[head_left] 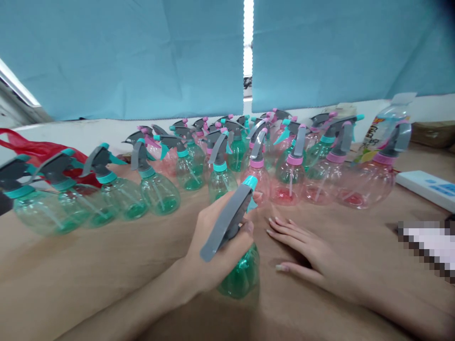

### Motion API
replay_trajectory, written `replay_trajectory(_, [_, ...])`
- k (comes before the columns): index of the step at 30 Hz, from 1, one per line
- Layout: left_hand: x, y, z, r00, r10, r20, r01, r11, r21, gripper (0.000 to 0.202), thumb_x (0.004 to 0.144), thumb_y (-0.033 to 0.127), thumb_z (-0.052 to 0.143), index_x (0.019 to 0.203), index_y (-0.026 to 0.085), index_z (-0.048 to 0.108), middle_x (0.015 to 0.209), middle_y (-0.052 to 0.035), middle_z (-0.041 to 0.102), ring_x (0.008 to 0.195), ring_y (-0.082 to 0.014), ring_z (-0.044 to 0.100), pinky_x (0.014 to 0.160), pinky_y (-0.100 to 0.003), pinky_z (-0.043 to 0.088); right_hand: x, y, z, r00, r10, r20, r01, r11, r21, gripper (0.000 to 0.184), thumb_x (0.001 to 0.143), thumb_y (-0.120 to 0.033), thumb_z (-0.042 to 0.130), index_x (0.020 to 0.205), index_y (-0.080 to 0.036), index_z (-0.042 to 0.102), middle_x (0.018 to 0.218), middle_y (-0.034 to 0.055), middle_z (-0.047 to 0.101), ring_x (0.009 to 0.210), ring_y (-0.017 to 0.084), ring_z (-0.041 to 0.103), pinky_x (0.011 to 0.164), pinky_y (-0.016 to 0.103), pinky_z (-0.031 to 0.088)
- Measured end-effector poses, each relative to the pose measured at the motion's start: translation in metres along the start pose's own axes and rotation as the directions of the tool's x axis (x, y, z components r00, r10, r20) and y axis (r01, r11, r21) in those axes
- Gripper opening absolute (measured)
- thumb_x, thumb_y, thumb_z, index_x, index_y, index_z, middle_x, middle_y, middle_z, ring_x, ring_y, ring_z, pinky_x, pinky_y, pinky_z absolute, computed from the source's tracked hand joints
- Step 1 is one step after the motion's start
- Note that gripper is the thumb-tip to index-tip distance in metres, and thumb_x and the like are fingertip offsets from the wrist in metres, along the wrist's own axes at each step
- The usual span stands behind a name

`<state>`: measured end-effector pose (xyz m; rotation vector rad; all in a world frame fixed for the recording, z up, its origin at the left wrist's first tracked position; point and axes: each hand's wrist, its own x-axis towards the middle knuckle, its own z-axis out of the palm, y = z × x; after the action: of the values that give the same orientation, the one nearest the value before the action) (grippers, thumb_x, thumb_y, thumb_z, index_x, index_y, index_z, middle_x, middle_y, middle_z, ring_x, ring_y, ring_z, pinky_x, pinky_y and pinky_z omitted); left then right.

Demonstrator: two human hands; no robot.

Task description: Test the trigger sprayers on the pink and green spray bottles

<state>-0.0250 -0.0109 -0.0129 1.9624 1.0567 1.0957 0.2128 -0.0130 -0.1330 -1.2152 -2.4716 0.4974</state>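
Observation:
My left hand [209,246] is wrapped round the neck of a green spray bottle [241,272] with a grey trigger head and a teal nozzle tip. The bottle stands on the brown table [106,270] right in front of me. My right hand [309,251] lies flat on the table just to the right of the bottle, fingers stretched out and holding nothing. Behind both hands stand several green and pink spray bottles [220,177] with grey triggers, in a wide arc.
A red plastic bag [31,149] lies at the far left behind the bottles. A white flat device [426,187] with blue marks lies at the right. A labelled plastic bottle [386,125] stands at the back right. Blue curtains [124,57] hang behind the table.

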Motion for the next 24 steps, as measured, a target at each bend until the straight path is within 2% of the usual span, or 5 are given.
replay_trajectory(6, [0.001, 0.0013, 0.001, 1.0, -0.007, -0.027, 0.008, 0.999, 0.046, 0.014, 0.075, 0.025, 0.048, 0.086, 0.023, 0.057, 0.067, 0.0025, 0.05, 0.063, -0.0169, 0.053, 0.056, -0.029, 0.042, -0.0007, 0.0001, 0.0006, 1.0, 0.001, -0.004, -0.001, 1.0, 0.008, 0.064, 0.094, -0.056, 0.053, 0.15, -0.029, 0.036, 0.157, 0.0039, 0.032, 0.144, 0.03, 0.029, 0.116, 0.054, 0.028])
replay_trajectory(14, [0.0004, 0.0062, -0.0031, 0.997, -0.075, 0.027, 0.075, 0.997, 0.007, 0.028, 0.068, 0.021, 0.05, 0.095, 0.023, 0.056, 0.067, 0.0042, 0.047, 0.055, -0.0136, 0.042, 0.054, -0.027, 0.042, -0.0021, 0.0034, 0.0035, 1.0, -0.011, -0.014, 0.011, 1.0, -0.006, 0.062, 0.095, -0.053, 0.052, 0.15, -0.028, 0.036, 0.156, 0.0047, 0.033, 0.144, 0.029, 0.029, 0.115, 0.054, 0.03])
replay_trajectory(17, [-0.0001, 0.0085, -0.0038, 0.999, -0.043, 0.017, 0.042, 0.998, 0.037, 0.019, 0.069, 0.02, 0.049, 0.087, 0.023, 0.053, 0.069, 0.0036, 0.048, 0.057, -0.0143, 0.044, 0.057, -0.028, 0.043, -0.0034, 0.0046, 0.0046, 0.999, -0.029, -0.02, 0.029, 0.999, -0.027, 0.062, 0.096, -0.052, 0.051, 0.15, -0.026, 0.035, 0.157, 0.0048, 0.032, 0.144, 0.028, 0.028, 0.116, 0.053, 0.029])
replay_trajectory(21, [-0.0005, 0.0095, -0.0051, 0.999, -0.045, 0.026, 0.043, 0.997, 0.059, 0.007, 0.071, 0.022, 0.048, 0.078, 0.024, 0.047, 0.061, 0.0051, 0.044, 0.052, -0.014, 0.041, 0.051, -0.028, 0.04, -0.0041, 0.0055, 0.0052, 0.999, -0.032, -0.03, 0.032, 0.999, -0.031, 0.062, 0.096, -0.052, 0.051, 0.15, -0.027, 0.035, 0.157, 0.0044, 0.033, 0.144, 0.028, 0.029, 0.115, 0.053, 0.03])
replay_trajectory(24, [-0.0005, 0.0093, -0.0064, 1.0, -0.009, 0.023, 0.007, 0.995, 0.104, 0.001, 0.075, 0.024, 0.047, 0.076, 0.023, 0.047, 0.061, 0.0041, 0.049, 0.053, -0.0145, 0.046, 0.051, -0.028, 0.038, -0.0037, 0.0065, 0.0063, 0.998, -0.036, -0.043, 0.035, 0.999, -0.021, 0.062, 0.095, -0.051, 0.053, 0.15, -0.029, 0.035, 0.157, 0.0036, 0.033, 0.144, 0.028, 0.029, 0.116, 0.053, 0.029])
